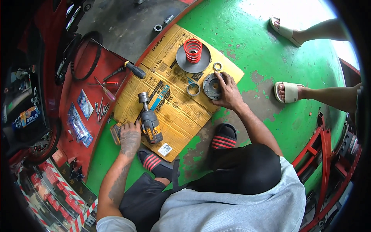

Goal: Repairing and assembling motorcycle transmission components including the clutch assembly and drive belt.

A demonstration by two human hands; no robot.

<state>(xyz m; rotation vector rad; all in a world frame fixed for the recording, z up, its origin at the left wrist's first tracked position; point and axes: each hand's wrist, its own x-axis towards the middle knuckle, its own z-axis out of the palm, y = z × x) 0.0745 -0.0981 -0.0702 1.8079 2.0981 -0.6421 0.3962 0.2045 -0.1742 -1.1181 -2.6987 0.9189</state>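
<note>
On a flattened cardboard sheet (174, 127) lies a black and yellow cordless impact wrench (151, 125) with a socket (143, 96) on its nose. My left hand (130, 135) is closed around its grip, near the battery. My right hand (230, 92) grips the edge of a round grey clutch assembly (211, 86) resting on the cardboard; part of it is hidden under the fingers. Beside it lie a metal ring (193, 89) and a large nut (217, 66). Farther off, a red coil spring (193, 51) stands upright on a grey pulley disc (181, 62).
On the red platform (83, 152) at left are a screwdriver (105, 89), small tools, plastic packets (80, 125) and a black belt (92, 58). A black-handled tool (135, 70) overlaps the cardboard. Another person's sandalled feet (288, 92) stand at right, near a red metal frame (320, 154).
</note>
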